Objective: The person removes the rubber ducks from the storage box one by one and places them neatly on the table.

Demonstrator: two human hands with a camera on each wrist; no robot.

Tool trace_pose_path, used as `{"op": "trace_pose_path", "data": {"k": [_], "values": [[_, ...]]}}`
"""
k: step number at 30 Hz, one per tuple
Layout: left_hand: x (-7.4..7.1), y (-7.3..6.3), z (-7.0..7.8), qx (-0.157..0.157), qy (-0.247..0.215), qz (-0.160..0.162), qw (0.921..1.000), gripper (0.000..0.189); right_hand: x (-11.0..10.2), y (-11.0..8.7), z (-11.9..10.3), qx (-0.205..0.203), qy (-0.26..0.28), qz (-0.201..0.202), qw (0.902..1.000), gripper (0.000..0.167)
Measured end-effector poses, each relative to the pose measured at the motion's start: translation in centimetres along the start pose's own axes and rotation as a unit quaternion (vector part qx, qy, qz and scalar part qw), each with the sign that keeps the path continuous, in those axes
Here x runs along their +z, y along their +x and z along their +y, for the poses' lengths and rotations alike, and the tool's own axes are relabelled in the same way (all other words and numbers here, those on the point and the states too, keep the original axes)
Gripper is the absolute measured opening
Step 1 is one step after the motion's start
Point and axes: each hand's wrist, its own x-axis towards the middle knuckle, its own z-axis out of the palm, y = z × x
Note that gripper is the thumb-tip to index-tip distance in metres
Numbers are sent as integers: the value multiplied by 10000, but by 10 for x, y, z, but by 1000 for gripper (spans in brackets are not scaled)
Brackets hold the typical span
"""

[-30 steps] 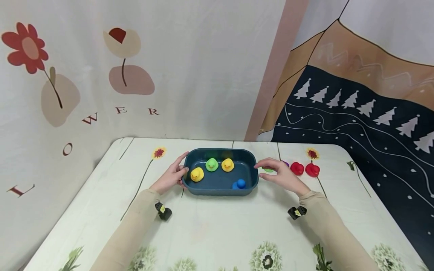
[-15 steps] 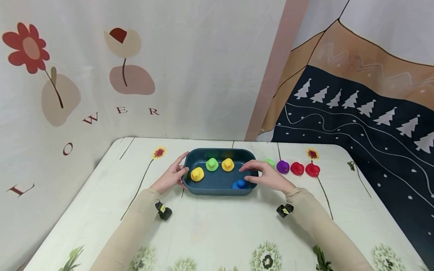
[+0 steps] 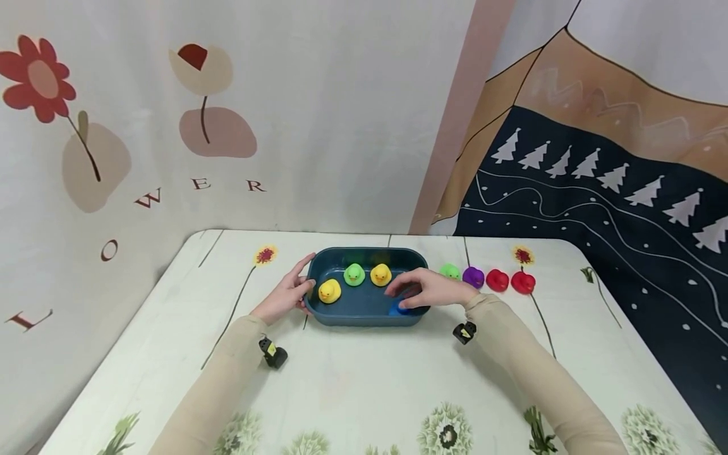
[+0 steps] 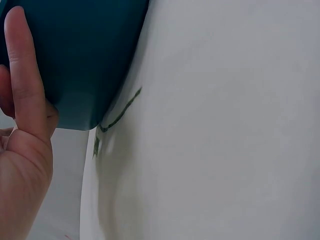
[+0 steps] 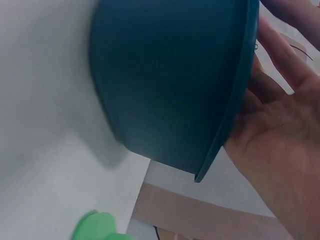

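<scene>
A: Far left, a pale wall cloth [image 3: 318, 126], a red flower [image 3: 36, 76] printed on it. Then in comes the left hand [image 3: 286, 294]!

B: And what a hold: it grips the left end of the dark blue tub [image 3: 364, 320], thumb at the rim, other fingers against the outside. The left wrist view has one finger lying straight along the wall.

A: Inside the tub, left side, a yellow duck [image 3: 330, 291]. Next, farther back, a green duck [image 3: 354, 275], and just beside it a second yellow duck [image 3: 380, 275].

B: Now the near right corner! A blue toy [image 3: 397, 309] sits in the tub, partly covered by the right hand [image 3: 429, 289].

A: Are those fingers on it?

B: They reach in over the right rim, loosely bent, with a gap between thumb and forefinger. The thumb is right at the blue toy; touching or just above, I can't tell. The right wrist view hides the fingertips behind the tub.

A: Beyond that hand, out on the worktop [image 3: 352, 373], a row: another green duck [image 3: 450, 271], a purple duck [image 3: 473, 278], then two red ducks [image 3: 523, 282].

B: Far right, dark cloth [image 3: 603, 234] with white trees!
</scene>
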Motion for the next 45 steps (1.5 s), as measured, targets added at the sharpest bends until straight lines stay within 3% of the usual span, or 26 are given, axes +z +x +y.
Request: {"op": "trace_pose_path", "data": {"k": [13, 24, 29, 45], "values": [[1, 0, -3, 67, -51, -2, 10000, 64, -1, 18, -1, 255, -249, -909, 9952, 42], [0, -2, -2, 88, 58, 56, 9999, 64, -5, 21, 0, 405, 7, -1095, 9932, 45], [1, -2, -1, 93, 34, 63, 9999, 63, -5, 21, -1, 555, 8, -1014, 9933, 43], [1, -1, 1, 42, 130, 48, 9999, 64, -1, 18, 2, 981, -156, -190, 9949, 23]]}}
